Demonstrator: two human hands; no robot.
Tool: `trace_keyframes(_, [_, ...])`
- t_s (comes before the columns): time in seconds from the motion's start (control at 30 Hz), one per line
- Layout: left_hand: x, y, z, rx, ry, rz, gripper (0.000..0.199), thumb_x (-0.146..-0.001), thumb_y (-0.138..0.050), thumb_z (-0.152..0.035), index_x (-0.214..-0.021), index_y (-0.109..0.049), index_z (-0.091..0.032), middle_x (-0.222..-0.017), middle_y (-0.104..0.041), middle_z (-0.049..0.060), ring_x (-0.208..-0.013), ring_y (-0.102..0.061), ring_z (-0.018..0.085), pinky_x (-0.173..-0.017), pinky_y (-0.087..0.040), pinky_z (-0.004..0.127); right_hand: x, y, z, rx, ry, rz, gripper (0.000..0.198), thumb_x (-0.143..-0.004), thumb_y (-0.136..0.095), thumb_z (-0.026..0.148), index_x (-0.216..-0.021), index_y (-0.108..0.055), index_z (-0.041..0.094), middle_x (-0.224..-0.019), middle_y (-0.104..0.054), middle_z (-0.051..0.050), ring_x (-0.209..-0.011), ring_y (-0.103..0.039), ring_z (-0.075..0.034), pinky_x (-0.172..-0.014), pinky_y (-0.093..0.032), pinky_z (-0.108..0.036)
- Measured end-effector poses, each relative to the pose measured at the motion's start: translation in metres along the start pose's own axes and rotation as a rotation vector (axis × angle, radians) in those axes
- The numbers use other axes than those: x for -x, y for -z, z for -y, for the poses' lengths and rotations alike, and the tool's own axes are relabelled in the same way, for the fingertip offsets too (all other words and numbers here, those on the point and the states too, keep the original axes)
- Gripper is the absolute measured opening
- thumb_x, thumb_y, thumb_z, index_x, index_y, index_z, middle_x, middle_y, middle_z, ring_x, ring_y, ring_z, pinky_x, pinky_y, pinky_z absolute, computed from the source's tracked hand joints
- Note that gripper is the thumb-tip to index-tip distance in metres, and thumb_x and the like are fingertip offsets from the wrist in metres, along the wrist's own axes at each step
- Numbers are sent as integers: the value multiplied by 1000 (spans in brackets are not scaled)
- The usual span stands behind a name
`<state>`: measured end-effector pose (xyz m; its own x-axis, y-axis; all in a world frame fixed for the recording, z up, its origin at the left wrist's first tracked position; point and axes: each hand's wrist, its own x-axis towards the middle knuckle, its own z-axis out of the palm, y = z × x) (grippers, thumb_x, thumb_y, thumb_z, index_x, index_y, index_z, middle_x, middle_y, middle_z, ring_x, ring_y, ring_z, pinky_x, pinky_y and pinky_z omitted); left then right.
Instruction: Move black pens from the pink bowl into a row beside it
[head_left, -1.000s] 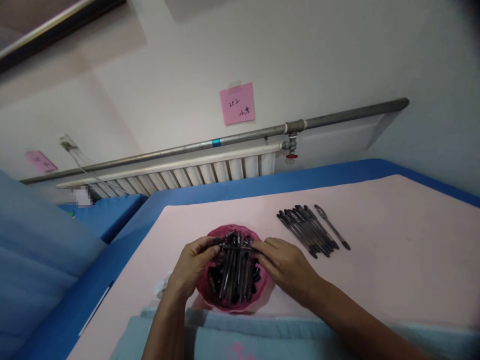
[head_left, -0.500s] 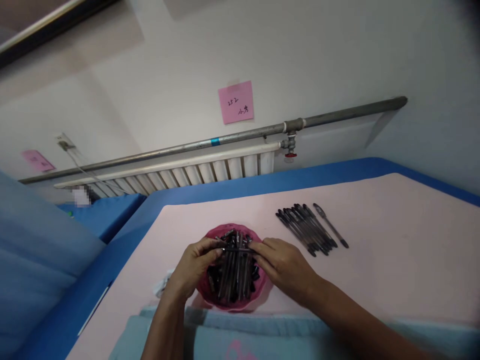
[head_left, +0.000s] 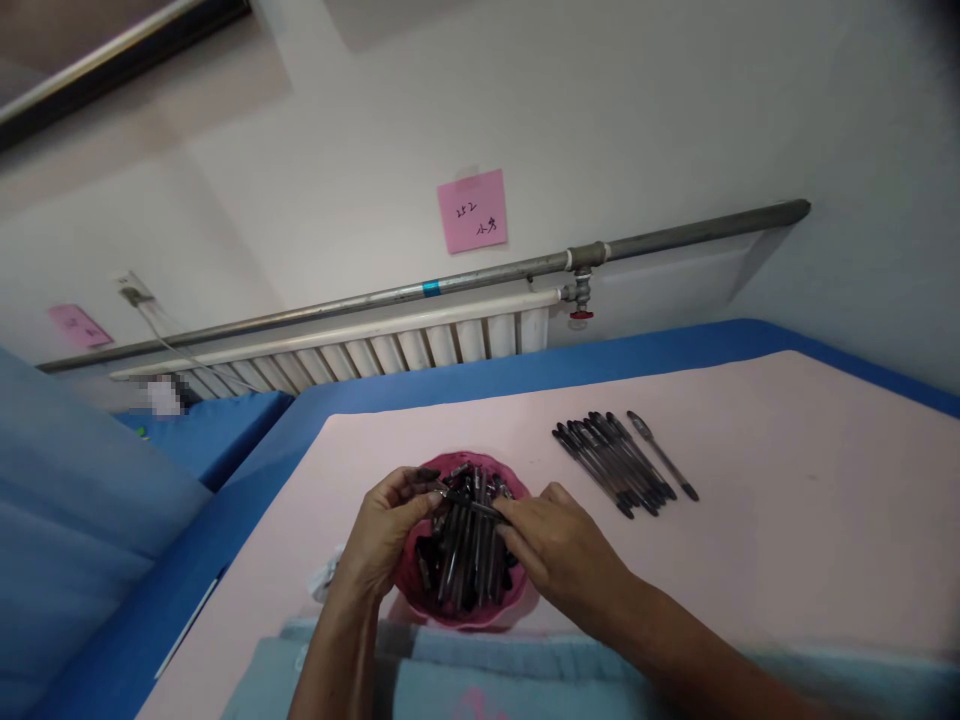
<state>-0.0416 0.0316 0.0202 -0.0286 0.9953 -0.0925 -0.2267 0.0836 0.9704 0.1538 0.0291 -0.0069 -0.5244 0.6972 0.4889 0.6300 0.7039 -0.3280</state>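
Observation:
Between my hands a dark pen (head_left: pixel 474 506) is held crosswise above a pink basket (head_left: pixel 521 598). My left hand (head_left: pixel 390 520) pinches its left end, where there is a small light tip, and its fingertips look dark-stained. My right hand (head_left: pixel 551 545) grips the pen's other end near the basket's right rim. Loose pen parts (head_left: pixel 469 565), dark clear barrels and black caps, fill the basket. To the right, several capped black pens (head_left: pixel 615 465) lie side by side in a slanting row, with one pen (head_left: pixel 661 455) slightly apart from them.
A pale pink sheet (head_left: pixel 780 520) covers the blue-edged table (head_left: pixel 510 363). Something white and crumpled (head_left: pixel 324 578) lies beside my left forearm. Behind the table are a white radiator (head_left: pixel 405 350), a metal pipe (head_left: pixel 337 303) and a pink note (head_left: pixel 472 212) on the wall.
The pen between my hands has tilted, its right end now lower. My left fingers have shifted slightly up and left, and my right hand has dropped a little. The row of pens is unchanged.

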Motion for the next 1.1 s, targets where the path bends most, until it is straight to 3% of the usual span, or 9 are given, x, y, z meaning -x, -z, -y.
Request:
trace_keyframes(0.1, [2,-6,-1,62,31,-46,31,-58,-71,-18,-87,-59,-15,-77,-66,1,-71,-60,11,-68,-45,23,-1,1,2,-8,-27,11,15,-87,-39,18,-86,-54,19,-75,-64,-2,-65,-53,-14,-65,-29,-29])
trace_keyframes(0.23, [1,-11,5,-1,107,-102,24,-65,-65,-36,-71,-54,-14,-53,-55,-4,-48,-52,7,-50,-43,21,0,-2,2,4,-23,-31,17,-88,-38,18,-91,-55,19,-74,-64,-3,-65,-53,-15,-64,-29,-30])
trace_keyframes(0.3, [1,-10,7,-24,112,-104,25,-65,-65,-36,-66,-51,-15,-49,-52,-5,-44,-49,7,-47,-40,20,1,-3,2,9,-8,-37,18,-88,-37,18,-90,-55,18,-73,-64,-3,-64,-53,-15,-64,-29,-30])
trace_keyframes(0.5, [2,-9,0,21,115,-98,33,-55,-73,-25,-81,-55,-15,-68,-60,-1,-58,-55,9,-56,-44,22,2,-5,1,43,4,-41,18,-88,-38,18,-88,-56,17,-70,-63,-4,-64,-52,-15,-64,-28,-29])
trace_keyframes(0.63, [2,-7,3,-143,118,-91,27,-66,-63,-41,-68,-53,-15,-55,-52,-4,-50,-47,8,-48,-39,21,1,-6,-1,60,11,-45,17,-87,-40,15,-89,-56,16,-71,-62,-4,-64,-52,-15,-64,-27,-30])
trace_keyframes(0.73, [2,-5,6,-250,89,-81,29,-67,-61,-41,-60,-50,-15,-50,-46,-6,-45,-40,6,-44,-32,19,1,-5,-1,60,32,-47,17,-86,-40,15,-88,-57,16,-69,-62,-4,-62,-51,-15,-63,-26,-30])
trace_keyframes(0.93, [6,-3,-2,-125,153,56,25,-62,-67,-33,-77,-57,-15,-67,-58,0,-58,-51,10,-54,-40,23,1,-3,-2,51,26,-36,18,-86,-39,15,-90,-56,17,-71,-63,-4,-65,-53,-15,-64,-26,-29])
trace_keyframes(1.1, [4,-3,3,-258,140,-29,30,-67,-59,-45,-66,-54,-15,-53,-50,-4,-49,-43,8,-50,-34,22,1,-4,-2,60,50,-58,18,-86,-39,14,-90,-57,16,-70,-63,-4,-64,-54,-15,-64,-26,-30])
